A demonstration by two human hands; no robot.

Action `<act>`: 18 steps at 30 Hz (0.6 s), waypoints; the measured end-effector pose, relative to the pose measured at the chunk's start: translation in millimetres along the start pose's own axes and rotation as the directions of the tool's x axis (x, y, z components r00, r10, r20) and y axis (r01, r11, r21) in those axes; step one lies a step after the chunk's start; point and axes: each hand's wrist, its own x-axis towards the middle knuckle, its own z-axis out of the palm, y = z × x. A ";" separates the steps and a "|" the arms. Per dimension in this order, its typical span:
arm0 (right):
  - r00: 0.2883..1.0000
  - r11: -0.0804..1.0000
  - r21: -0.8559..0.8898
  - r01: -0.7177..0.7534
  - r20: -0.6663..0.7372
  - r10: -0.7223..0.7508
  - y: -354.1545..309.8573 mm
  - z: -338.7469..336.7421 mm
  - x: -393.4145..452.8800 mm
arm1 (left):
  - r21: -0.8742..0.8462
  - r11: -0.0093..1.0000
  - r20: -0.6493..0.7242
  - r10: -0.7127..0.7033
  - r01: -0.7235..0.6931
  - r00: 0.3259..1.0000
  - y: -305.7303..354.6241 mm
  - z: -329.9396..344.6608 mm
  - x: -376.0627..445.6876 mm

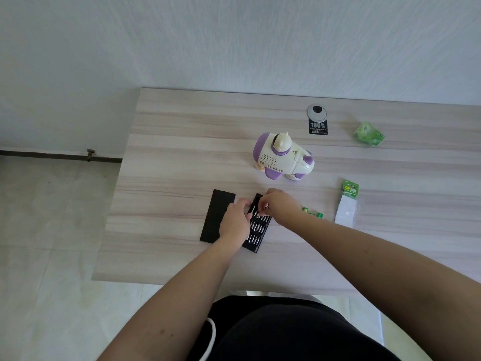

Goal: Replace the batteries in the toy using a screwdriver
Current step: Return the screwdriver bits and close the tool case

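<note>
A white and purple toy (283, 157) stands on the wooden table (169, 157), beyond my hands. An open black screwdriver bit case (256, 230) with rows of silver bits lies near the front. My left hand (234, 222) holds a thin dark screwdriver handle (251, 207) over the case. My right hand (279, 207) pinches at the tip of that handle, above the top row of bits. What its fingers pinch is too small to make out. Green batteries (313, 213) lie loose just right of my right wrist.
The case's black lid (214, 214) lies left of the case. A green battery card with a clear blister (347, 204) lies to the right. Crumpled green wrapping (369, 134) sits at the back right. A round cable grommet (317, 112) and a black sticker are behind the toy.
</note>
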 end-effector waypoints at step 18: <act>1.000 0.998 0.067 0.010 -0.029 -0.008 4.1 2.9 -4.7 | 0.006 1.000 -0.008 0.011 -0.011 1.000 -1.2 -0.2 -0.7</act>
